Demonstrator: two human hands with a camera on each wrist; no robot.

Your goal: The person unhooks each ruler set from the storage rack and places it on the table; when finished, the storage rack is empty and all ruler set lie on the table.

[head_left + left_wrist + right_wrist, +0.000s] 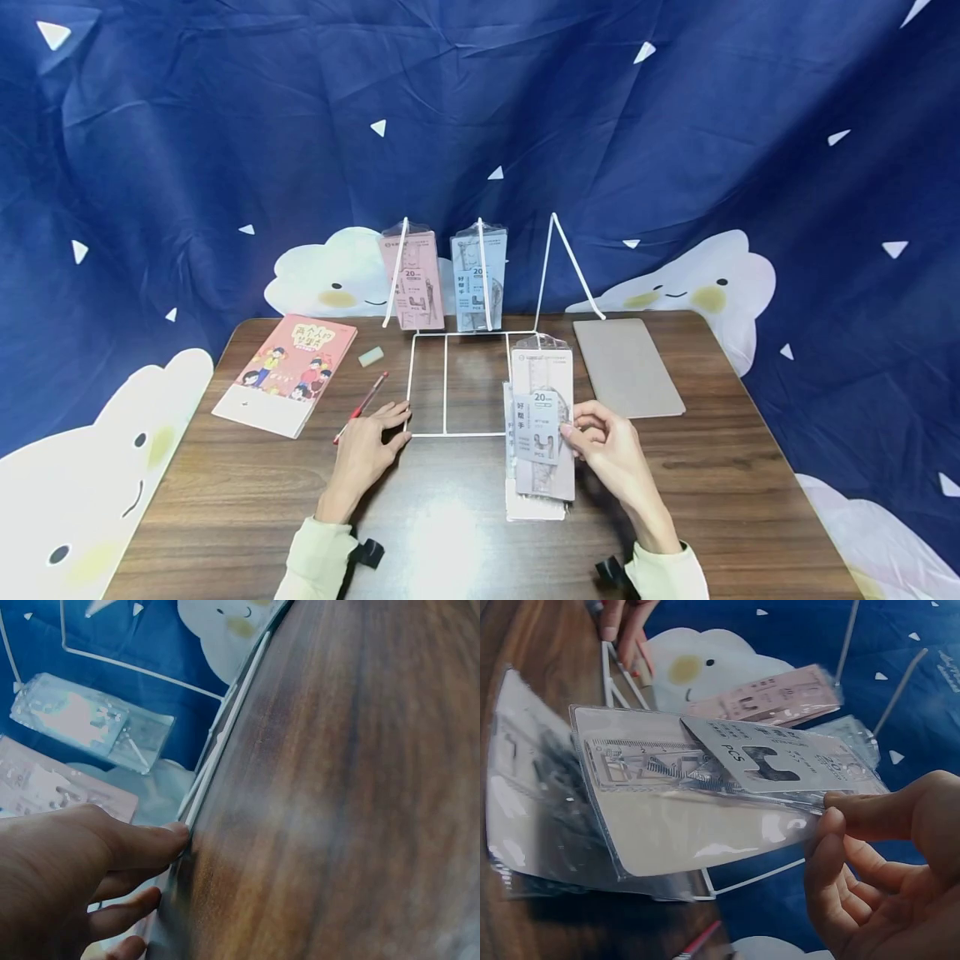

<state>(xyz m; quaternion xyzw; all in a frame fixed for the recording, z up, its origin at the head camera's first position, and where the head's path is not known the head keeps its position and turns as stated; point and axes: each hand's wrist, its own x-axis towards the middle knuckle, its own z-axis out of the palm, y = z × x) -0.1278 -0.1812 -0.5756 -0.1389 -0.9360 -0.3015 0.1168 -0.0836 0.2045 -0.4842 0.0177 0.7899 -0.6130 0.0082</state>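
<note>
My right hand (611,437) pinches the right edge of a clear-sleeved ruler set (543,467) between thumb and fingers. In the right wrist view, a ruler and a printed card show through the sleeve. Beneath it lie other packs (535,510), mostly hidden. My left hand (363,454) touches the front left corner of a white wire display rack (457,434), fingers spread and only slightly bent. On the rack's upright prongs hang a pink ruler set (422,310) at left and a blue ruler set (471,321) in the middle. A third prong (577,267) stands at right.
At left lies a pink illustrated book (300,358), with a pale green eraser (371,357) and a red pen (367,396) beside the left hand. A grey notebook (630,367) lies right of the rack. A blue curtain (315,142) hangs behind the table.
</note>
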